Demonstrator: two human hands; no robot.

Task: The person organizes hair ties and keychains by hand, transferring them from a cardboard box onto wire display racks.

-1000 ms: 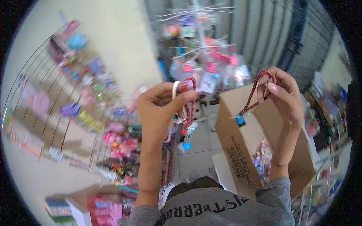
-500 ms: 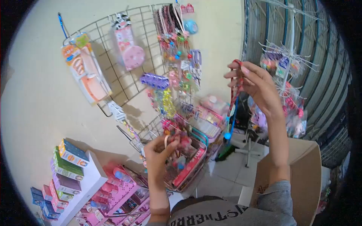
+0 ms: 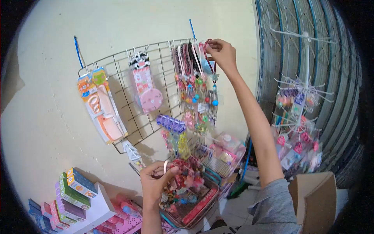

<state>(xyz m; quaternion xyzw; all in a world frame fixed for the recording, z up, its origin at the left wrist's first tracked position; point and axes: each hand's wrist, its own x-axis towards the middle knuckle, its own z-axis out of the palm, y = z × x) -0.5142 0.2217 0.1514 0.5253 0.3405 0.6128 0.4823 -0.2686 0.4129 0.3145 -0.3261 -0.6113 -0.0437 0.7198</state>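
Note:
My right hand (image 3: 222, 56) is raised at the top right corner of the wire rack (image 3: 120, 62). Its fingers pinch the loop of a dark red braided cord strap (image 3: 214, 69), whose lower end carries a blue bead. Just left of it hang several similar beaded cord straps (image 3: 189, 58), in black, white and pink. Lower down, my left hand (image 3: 156, 179) is closed around a bunch of cord straps (image 3: 176, 163), red ones and a pale loop among them. Beneath that hand stands a basket (image 3: 193, 216) of small beaded trinkets.
Packaged combs (image 3: 105, 113) and a pink round item (image 3: 151, 100) hang on the rack. Small boxes (image 3: 76, 191) line a white shelf at lower left. A cardboard box (image 3: 315, 199) and a white display stand (image 3: 306, 70) are at right, before a metal shutter (image 3: 331, 58).
My right hand has moved up and left to the rack's corner with the red cord strap. My left hand stays low, still gripping its bunch. The view has shifted.

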